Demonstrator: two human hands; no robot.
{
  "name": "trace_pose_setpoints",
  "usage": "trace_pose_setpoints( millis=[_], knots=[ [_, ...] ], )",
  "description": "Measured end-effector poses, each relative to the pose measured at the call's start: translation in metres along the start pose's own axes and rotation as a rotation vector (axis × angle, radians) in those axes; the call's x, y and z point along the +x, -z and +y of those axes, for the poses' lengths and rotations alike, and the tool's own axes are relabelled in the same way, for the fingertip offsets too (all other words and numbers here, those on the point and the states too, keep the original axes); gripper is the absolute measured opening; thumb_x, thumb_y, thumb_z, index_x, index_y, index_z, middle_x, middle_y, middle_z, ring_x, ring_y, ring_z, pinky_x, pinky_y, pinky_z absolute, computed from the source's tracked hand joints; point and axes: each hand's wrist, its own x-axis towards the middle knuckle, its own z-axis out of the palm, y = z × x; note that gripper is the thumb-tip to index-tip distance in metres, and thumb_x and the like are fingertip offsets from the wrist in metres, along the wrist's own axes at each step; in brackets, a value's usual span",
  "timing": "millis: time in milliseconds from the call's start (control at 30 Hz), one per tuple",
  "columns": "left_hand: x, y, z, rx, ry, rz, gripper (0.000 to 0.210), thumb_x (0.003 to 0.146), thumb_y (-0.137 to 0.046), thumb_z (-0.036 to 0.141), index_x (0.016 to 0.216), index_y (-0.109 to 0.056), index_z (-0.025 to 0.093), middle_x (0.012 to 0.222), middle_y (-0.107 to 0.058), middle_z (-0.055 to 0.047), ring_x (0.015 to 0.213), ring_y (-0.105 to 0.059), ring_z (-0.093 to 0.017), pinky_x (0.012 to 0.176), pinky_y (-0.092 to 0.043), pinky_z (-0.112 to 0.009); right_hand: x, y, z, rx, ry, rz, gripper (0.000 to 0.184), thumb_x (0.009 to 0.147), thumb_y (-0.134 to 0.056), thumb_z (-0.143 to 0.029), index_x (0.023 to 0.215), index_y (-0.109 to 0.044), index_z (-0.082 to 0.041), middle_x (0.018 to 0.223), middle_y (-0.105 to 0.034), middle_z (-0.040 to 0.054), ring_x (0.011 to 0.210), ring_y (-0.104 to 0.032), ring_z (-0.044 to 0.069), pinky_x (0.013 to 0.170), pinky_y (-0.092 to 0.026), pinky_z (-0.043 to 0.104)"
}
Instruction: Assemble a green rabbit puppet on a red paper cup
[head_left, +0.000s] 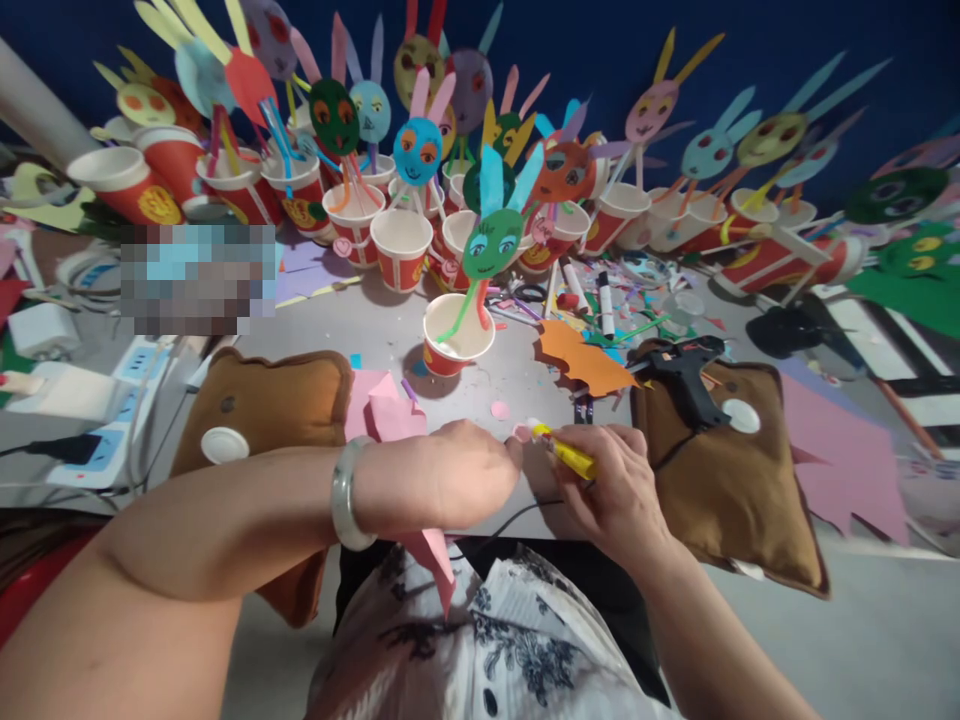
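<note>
My left hand is closed, its fingertips pinching a small pink paper disc; the other fingers are hidden behind the hand. My right hand grips a yellow glue stick, its pale tip at the edge of the disc. Another pink disc lies flat on the table just beyond. Pink cut paper sits beyond my left wrist. Farther back stands a red and white paper cup with a green paper rabbit head on straw legs.
Many paper cups with rabbit heads line the back, including a blue one. A black glue gun rests on a brown cushion at right. Another brown cushion and a power strip are at left. Orange paper lies near scraps.
</note>
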Motion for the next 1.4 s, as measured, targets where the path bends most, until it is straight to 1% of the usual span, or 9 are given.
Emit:
trace_pose_setpoints(
  millis=[133,300,400,633,733,833,1000,1233,1400],
  knots=[
    [-0.001,-0.003,-0.001,0.013,-0.016,-0.037,0.087,0.078,-0.067,0.059,0.134,-0.052,-0.005,0.109,-0.069,-0.021,0.093,-0.067,-0.029,0.074,-0.050,-0.036,-0.002,-0.001,0.001,0.015,0.014,-0.035,0.021,0.091,-0.053,-0.016,0.110,-0.051,-0.022,0.088,-0.069,0.0040,0.075,-0.064,0.021,0.076,-0.041,0.038],
    [-0.003,-0.011,-0.003,0.036,-0.031,0.098,0.091,0.080,-0.064,0.061,0.138,-0.047,-0.007,0.104,-0.069,-0.021,0.094,-0.066,-0.030,0.077,-0.049,-0.037,-0.003,-0.003,0.000,0.011,-0.096,0.093,0.021,0.092,-0.057,-0.020,0.112,-0.054,-0.024,0.090,-0.071,0.0048,0.077,-0.065,0.023,0.077,-0.044,0.039],
    [-0.002,-0.010,-0.002,0.037,-0.008,0.072,0.078,0.080,-0.067,0.056,0.130,-0.056,-0.003,0.100,-0.070,-0.020,0.088,-0.068,-0.029,0.070,-0.050,-0.036,-0.003,-0.001,-0.004,0.062,-0.149,0.099,0.016,0.093,-0.059,-0.026,0.109,-0.056,-0.025,0.086,-0.070,0.0045,0.076,-0.065,0.023,0.075,-0.046,0.038],
    [0.000,0.011,0.004,-0.004,0.071,-0.009,0.021,0.088,-0.058,0.016,0.105,-0.068,0.007,0.099,-0.073,-0.015,0.084,-0.069,-0.023,0.063,-0.049,-0.030,0.000,-0.005,-0.007,0.113,-0.146,0.039,0.012,0.095,-0.059,-0.026,0.106,-0.056,-0.023,0.088,-0.072,0.0050,0.076,-0.064,0.021,0.075,-0.047,0.038],
    [0.001,0.013,0.003,-0.025,0.073,-0.029,0.023,0.084,-0.067,0.027,0.098,-0.068,0.008,0.097,-0.072,-0.014,0.084,-0.069,-0.024,0.063,-0.049,-0.031,0.000,-0.006,-0.007,0.117,-0.154,0.032,0.011,0.095,-0.059,-0.027,0.105,-0.056,-0.023,0.087,-0.071,0.0051,0.075,-0.063,0.022,0.074,-0.046,0.038],
    [0.002,0.009,0.002,-0.016,0.046,-0.070,0.046,0.075,-0.076,0.045,0.100,-0.067,0.007,0.095,-0.070,-0.015,0.082,-0.068,-0.027,0.064,-0.050,-0.034,-0.001,-0.007,-0.006,0.121,-0.158,0.026,0.012,0.095,-0.059,-0.026,0.106,-0.056,-0.023,0.087,-0.071,0.0053,0.075,-0.062,0.022,0.074,-0.046,0.038],
    [0.002,0.000,0.000,-0.027,0.042,0.034,0.052,0.081,-0.068,0.056,0.099,-0.066,0.008,0.086,-0.069,-0.013,0.077,-0.066,-0.024,0.063,-0.048,-0.034,-0.001,-0.007,-0.004,0.101,-0.112,0.020,0.014,0.095,-0.059,-0.024,0.107,-0.054,-0.023,0.088,-0.071,0.0051,0.076,-0.063,0.022,0.076,-0.044,0.038],
    [-0.001,-0.008,-0.004,-0.002,0.007,0.014,0.080,0.067,-0.070,0.073,0.112,-0.062,0.007,0.095,-0.070,-0.013,0.080,-0.063,-0.024,0.070,-0.047,-0.035,0.002,-0.003,-0.003,0.017,0.095,-0.044,0.016,0.095,-0.052,-0.017,0.110,-0.050,-0.020,0.089,-0.070,0.0055,0.077,-0.065,0.021,0.081,-0.042,0.039],
    [0.001,-0.005,-0.003,0.012,0.029,-0.039,0.069,0.068,-0.072,0.069,0.097,-0.065,0.007,0.079,-0.066,-0.009,0.070,-0.062,-0.022,0.061,-0.045,-0.034,0.005,-0.005,-0.004,-0.172,0.178,-0.032,0.017,0.096,-0.049,-0.012,0.112,-0.050,-0.019,0.090,-0.072,0.0065,0.075,-0.064,0.021,0.082,-0.039,0.041]
  ],
)
